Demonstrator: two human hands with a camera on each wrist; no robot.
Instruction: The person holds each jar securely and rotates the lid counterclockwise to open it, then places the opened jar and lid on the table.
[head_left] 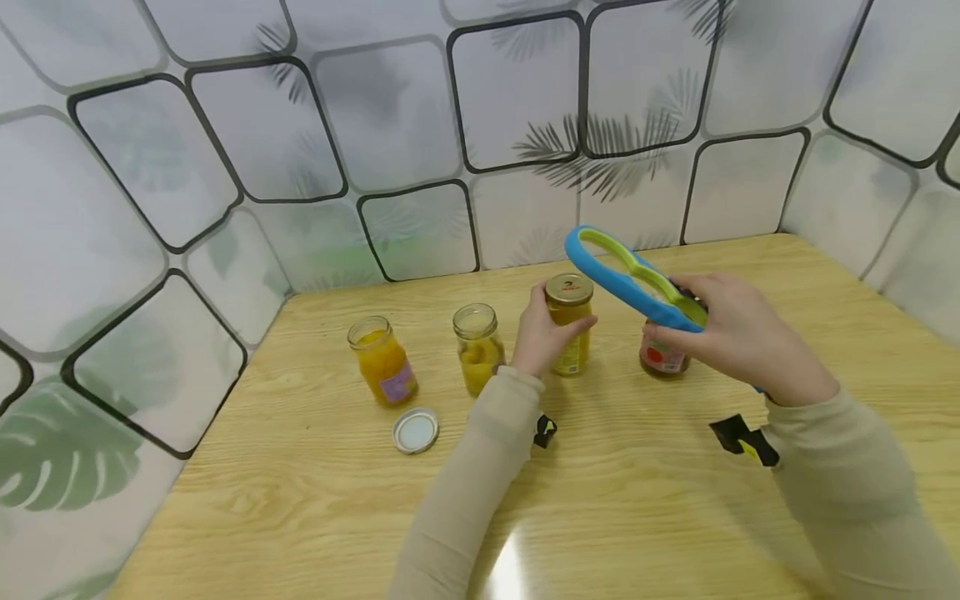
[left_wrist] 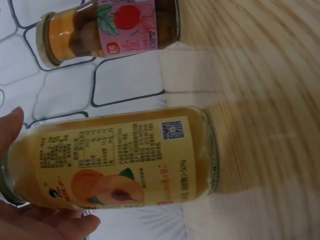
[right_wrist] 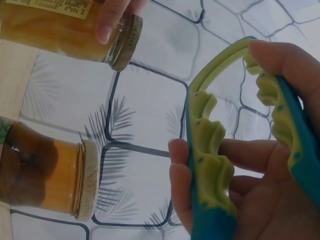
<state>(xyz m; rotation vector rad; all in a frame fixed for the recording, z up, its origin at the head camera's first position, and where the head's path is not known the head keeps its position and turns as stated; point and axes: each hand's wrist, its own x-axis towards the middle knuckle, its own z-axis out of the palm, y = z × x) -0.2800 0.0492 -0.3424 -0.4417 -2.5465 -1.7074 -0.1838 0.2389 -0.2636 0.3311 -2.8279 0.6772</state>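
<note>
My left hand [head_left: 542,335] grips a lidded jar of yellow peaches [head_left: 569,354] near its top, fingers and thumb around the neck. The jar stands upright on the table, and its label [left_wrist: 115,165] shows peaches. My right hand [head_left: 738,337] holds a blue and green jar opener [head_left: 637,283] in the air, its looped end pointing up and left. Wavy green ridges [right_wrist: 207,145] line the inside of the opener. Below the right hand stands a lidded jar with a pink label [head_left: 663,357], partly hidden by the opener; dark round fruit shows inside it.
To the left stand two lidless jars, one of orange fruit [head_left: 384,362] with a purple label and one of yellow fruit [head_left: 478,354]. A loose lid [head_left: 416,431] lies in front of them on the wooden table [head_left: 300,500]. A patterned wall covering [head_left: 405,108] rises behind.
</note>
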